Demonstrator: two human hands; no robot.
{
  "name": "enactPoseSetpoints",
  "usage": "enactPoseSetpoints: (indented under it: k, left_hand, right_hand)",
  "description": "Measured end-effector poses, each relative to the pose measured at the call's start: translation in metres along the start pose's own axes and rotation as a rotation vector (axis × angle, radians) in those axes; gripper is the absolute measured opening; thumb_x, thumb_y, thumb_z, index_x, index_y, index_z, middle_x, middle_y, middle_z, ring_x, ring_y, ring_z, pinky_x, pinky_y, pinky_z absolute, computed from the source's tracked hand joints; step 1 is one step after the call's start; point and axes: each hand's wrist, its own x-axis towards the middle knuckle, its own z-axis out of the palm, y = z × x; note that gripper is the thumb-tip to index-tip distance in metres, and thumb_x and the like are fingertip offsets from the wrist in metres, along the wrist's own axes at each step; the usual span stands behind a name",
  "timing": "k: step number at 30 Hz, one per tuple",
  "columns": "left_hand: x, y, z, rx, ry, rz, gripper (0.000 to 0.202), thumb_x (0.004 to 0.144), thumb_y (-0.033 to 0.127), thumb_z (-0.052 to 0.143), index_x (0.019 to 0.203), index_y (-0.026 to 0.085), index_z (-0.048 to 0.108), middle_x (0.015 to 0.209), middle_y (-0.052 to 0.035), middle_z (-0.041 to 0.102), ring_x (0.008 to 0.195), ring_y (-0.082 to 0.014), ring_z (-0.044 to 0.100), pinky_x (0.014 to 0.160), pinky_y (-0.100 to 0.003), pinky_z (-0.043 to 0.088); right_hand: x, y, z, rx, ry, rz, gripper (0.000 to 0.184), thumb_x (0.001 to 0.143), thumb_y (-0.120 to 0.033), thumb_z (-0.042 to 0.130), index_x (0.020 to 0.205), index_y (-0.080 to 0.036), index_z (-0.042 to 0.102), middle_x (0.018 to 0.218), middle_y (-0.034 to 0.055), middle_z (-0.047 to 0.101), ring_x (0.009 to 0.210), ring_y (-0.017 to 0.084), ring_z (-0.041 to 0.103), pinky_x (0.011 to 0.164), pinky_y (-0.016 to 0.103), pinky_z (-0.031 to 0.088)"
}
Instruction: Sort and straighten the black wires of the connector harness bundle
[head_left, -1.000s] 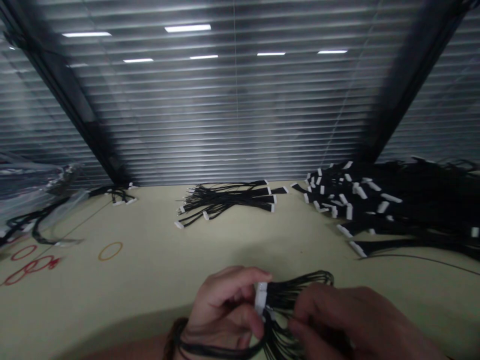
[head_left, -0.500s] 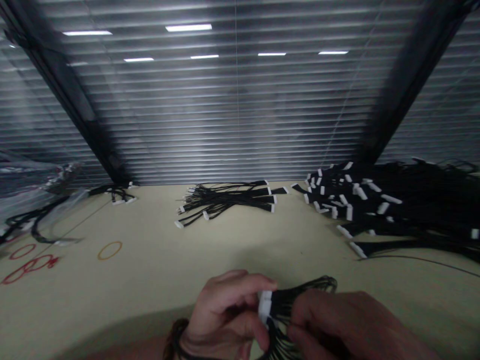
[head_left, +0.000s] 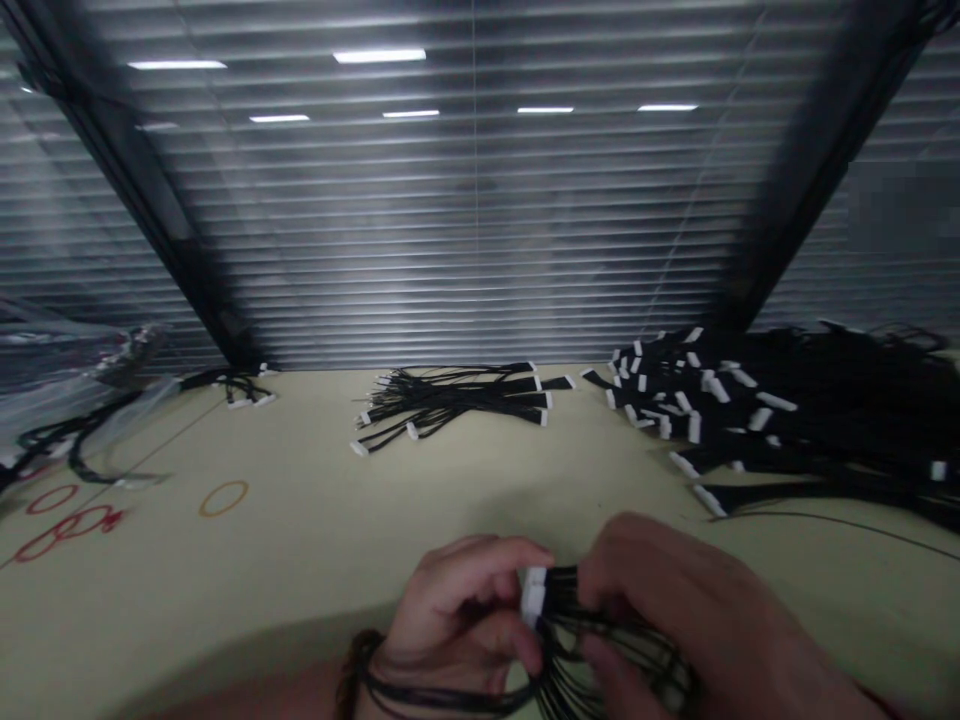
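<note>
My left hand (head_left: 461, 615) pinches the white connector (head_left: 533, 597) firmly; my right hand (head_left: 667, 610) closes on its black wires (head_left: 607, 640), best kept straight and untangled.

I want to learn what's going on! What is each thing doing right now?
Left hand: pinching white plastic connectors.
White plastic connectors: stacked together, held.
Right hand: gripping thin black wires.
Thin black wires: bunched, dangling from connectors.
Black white-tipped cable heap: lying spread out.

Black wire bundles (head_left: 450, 400) on pale tabletop (head_left: 315, 500)
</note>
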Motion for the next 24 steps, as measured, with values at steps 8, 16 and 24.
enactPoseSetpoints:
  k: [8,16,24]
  left_hand:
    - [0.0,0.034,0.002,0.442,-0.081,0.05,0.052,0.083,0.023,0.056,0.133,0.023,0.043,0.125,-0.0123,0.055,0.112,-0.0253,0.051,0.095,-0.041,0.039]
    - [-0.029,0.129,-0.021,1.145,-0.172,0.08,0.027,0.08,0.038,0.06,0.1,0.021,0.063,0.097,-0.0079,0.069,0.083,-0.0247,0.066,0.067,-0.032,0.054]
    - [0.021,0.102,0.023,1.444,0.214,0.867,0.043,0.076,0.021,0.067,0.113,0.004,0.051,0.107,-0.0223,0.059,0.116,-0.0388,0.044,0.095,-0.055,0.037]
  right_hand:
    - [0.029,0.03,-0.03,0.38,-0.206,0.123,0.028,0.087,-0.024,0.047,0.062,-0.016,0.059,0.054,-0.0025,0.052,0.049,0.009,0.046,0.046,0.02,0.035]
    - [0.046,0.046,-0.076,0.712,0.424,0.103,0.022,0.086,-0.039,0.055,0.091,-0.02,0.065,0.099,0.0048,0.065,0.1,0.02,0.057,0.097,0.038,0.037]
    - [0.07,-0.02,-0.081,1.212,0.556,-0.125,0.011,0.085,-0.036,0.053,0.088,-0.025,0.057,0.097,-0.0028,0.064,0.104,0.016,0.057,0.102,0.039,0.037]
